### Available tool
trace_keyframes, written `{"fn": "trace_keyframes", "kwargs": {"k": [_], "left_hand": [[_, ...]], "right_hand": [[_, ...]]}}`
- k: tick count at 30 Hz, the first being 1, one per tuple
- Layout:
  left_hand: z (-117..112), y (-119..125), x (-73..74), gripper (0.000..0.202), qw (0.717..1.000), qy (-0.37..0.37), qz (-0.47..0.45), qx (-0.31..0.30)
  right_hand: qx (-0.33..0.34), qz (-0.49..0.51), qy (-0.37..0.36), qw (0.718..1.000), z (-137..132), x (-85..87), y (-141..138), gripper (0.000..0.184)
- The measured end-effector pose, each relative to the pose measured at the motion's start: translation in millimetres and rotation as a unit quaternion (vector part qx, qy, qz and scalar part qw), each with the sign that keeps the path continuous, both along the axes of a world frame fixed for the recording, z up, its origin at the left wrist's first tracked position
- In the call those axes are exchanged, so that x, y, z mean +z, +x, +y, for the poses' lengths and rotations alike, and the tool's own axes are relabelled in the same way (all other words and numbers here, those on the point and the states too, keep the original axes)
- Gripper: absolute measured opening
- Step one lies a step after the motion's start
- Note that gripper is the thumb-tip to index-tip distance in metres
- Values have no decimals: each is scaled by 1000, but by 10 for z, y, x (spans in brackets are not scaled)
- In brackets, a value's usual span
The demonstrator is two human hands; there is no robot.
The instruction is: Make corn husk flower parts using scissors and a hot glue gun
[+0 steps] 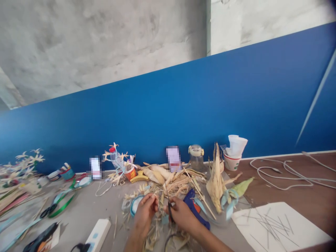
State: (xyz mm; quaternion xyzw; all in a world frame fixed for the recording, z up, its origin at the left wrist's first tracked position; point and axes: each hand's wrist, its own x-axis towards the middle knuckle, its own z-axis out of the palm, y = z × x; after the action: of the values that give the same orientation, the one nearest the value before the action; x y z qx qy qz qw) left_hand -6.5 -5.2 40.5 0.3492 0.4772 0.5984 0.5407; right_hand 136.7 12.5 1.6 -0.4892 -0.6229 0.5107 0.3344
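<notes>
My left hand is closed in a pinch above the pile of husks. What it pinches is too small to make out. Just to its right, my right hand is closed around a slim black-handled tool, possibly scissors; its working end is not clear. The fingertips of the two hands are close together but apart. Behind them lies a heap of dried corn husks. A blue glue gun lies against the right side of my right hand, and a blue-rimmed tape roll sits left of my left hand.
A white power strip and a black glue gun lie at front left, near green ribbon. White paper with thin wires lies right. Behind stand a jar, a paper cup and two phones.
</notes>
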Motion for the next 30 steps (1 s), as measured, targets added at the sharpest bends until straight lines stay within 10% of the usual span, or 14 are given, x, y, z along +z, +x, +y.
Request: {"fn": "trace_keyframes", "kwargs": {"k": [6, 15, 30], "left_hand": [[8, 34, -36, 31, 998, 15, -37, 39], [7, 71, -35, 29, 995, 24, -57, 76], [13, 25, -4, 32, 992, 43, -54, 101]], "right_hand": [[45, -92, -33, 994, -110, 118, 23, 35], [55, -263, 105, 958, -285, 299, 89, 41], [42, -272, 127, 953, -206, 299, 96, 41]]}}
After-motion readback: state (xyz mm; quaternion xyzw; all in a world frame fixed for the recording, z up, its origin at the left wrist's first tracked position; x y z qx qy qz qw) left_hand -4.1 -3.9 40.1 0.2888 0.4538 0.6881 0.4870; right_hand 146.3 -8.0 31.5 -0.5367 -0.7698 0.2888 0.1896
